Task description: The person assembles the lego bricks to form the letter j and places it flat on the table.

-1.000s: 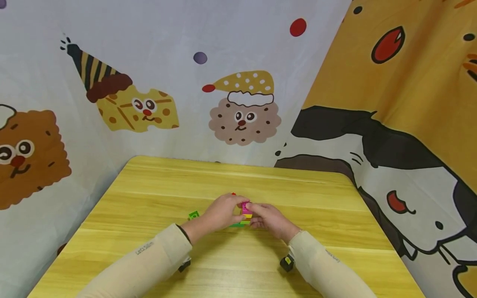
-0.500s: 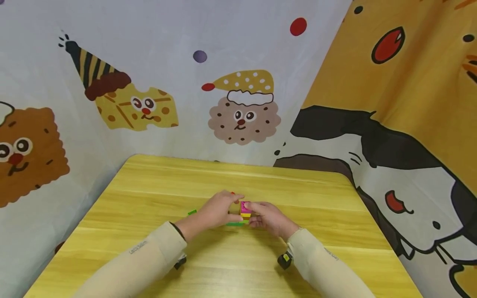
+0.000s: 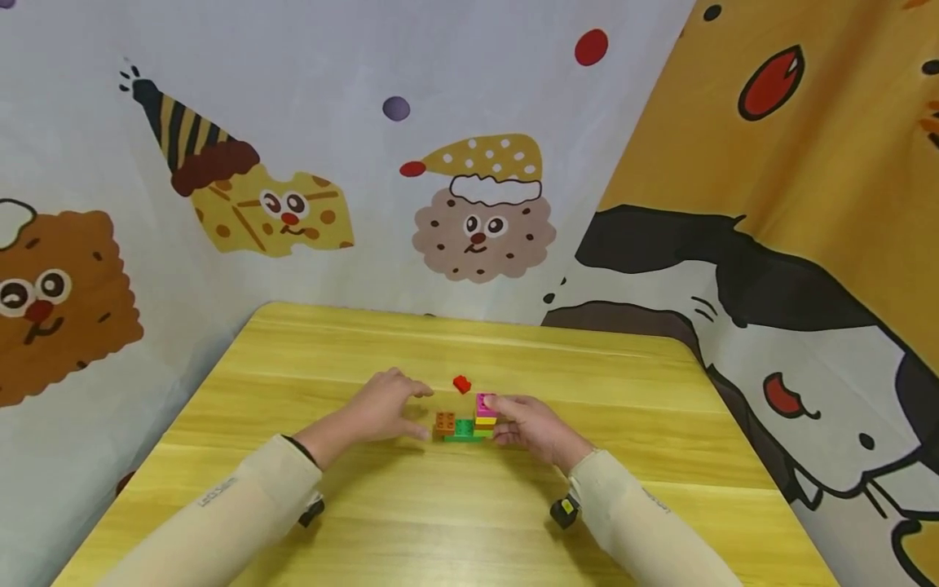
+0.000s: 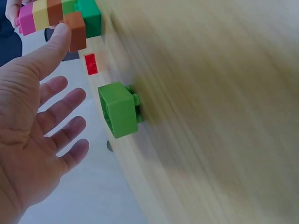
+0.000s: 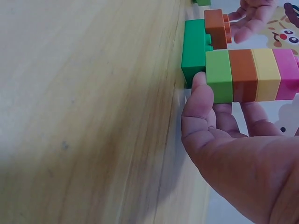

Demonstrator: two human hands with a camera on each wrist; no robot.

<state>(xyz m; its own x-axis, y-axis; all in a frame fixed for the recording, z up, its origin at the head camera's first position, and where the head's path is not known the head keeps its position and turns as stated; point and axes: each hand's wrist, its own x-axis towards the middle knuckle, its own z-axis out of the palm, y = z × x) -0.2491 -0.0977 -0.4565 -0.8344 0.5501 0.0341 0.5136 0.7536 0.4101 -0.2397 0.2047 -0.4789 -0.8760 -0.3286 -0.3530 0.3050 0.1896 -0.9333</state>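
My right hand (image 3: 539, 428) grips a short tower of toy building bricks: light green (image 5: 218, 77), brown (image 5: 243, 75), yellow (image 5: 266, 74) and pink (image 5: 286, 73). In the head view its thumb lies at the pink top, with the other fingers along the tower's right side. The tower rises from the right end of a dark green brick (image 5: 194, 51); another brown brick (image 3: 445, 422) sits on the left end. Left of that brown brick, my left hand (image 3: 374, 412) is spread and holds nothing. A loose light green brick (image 4: 119, 111) lies near it, hidden in the head view.
A small red brick (image 3: 461, 383) lies on the wooden table (image 3: 587, 367), behind the build. A cartoon-printed cloth (image 3: 308, 122) hangs along the table's back and sides.
My left hand has moved left, away from the bricks, uncovering the brown brick, the dark green brick and the red brick. My right hand has stayed at the tower.
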